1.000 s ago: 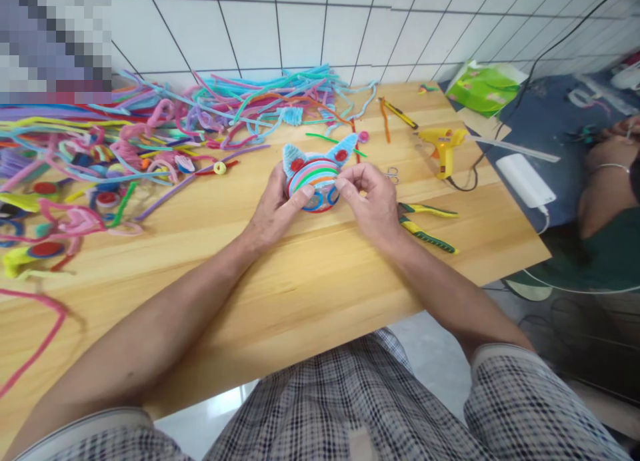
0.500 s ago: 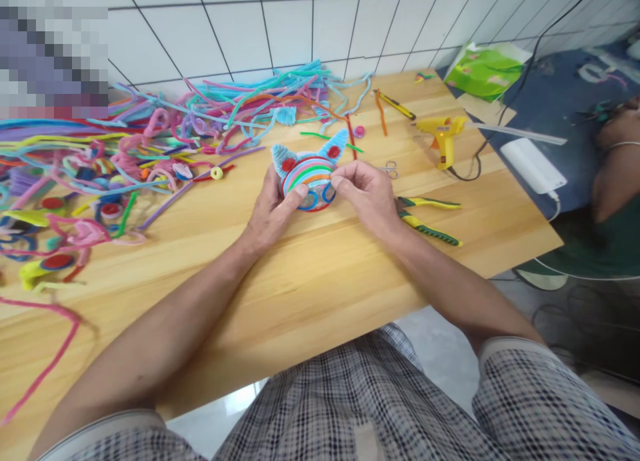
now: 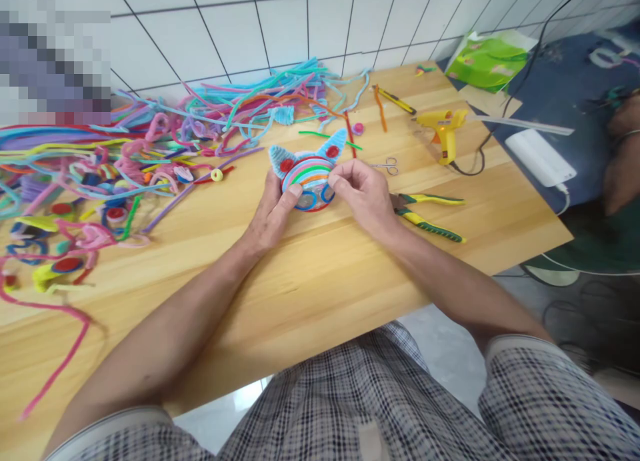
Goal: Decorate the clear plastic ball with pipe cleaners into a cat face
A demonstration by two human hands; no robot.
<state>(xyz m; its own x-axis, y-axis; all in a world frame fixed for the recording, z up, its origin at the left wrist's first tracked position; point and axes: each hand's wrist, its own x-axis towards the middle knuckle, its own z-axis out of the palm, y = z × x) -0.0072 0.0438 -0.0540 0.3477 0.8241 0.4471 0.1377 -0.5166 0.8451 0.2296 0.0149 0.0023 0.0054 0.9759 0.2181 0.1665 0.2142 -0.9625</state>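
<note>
Between my hands is a pipe-cleaner animal head (image 3: 309, 172), with striped bands, blue pointed ears, red dots and blue rings low on its front. My left hand (image 3: 275, 211) is closed around its left side, thumb on the front. On the right side, my right hand (image 3: 365, 193) has thumb and forefinger pinched together at the head's edge; whether a small piece sits between the fingertips is hidden. Pliers (image 3: 430, 216) with yellow-green handles lie beside my right wrist. Small scissors (image 3: 390, 166) rest just behind that hand.
A heap of coloured pipe cleaners (image 3: 200, 121) spreads over the table's left and back. A yellow glue gun (image 3: 444, 134), a utility knife (image 3: 397, 101) and a white power bank (image 3: 540, 158) are to the right. Another person's arm (image 3: 623, 161) shows at the far right.
The view has shifted slightly. Both hands stay on the animal head in nearly the same pose, with the right fingertips still at its right edge.
</note>
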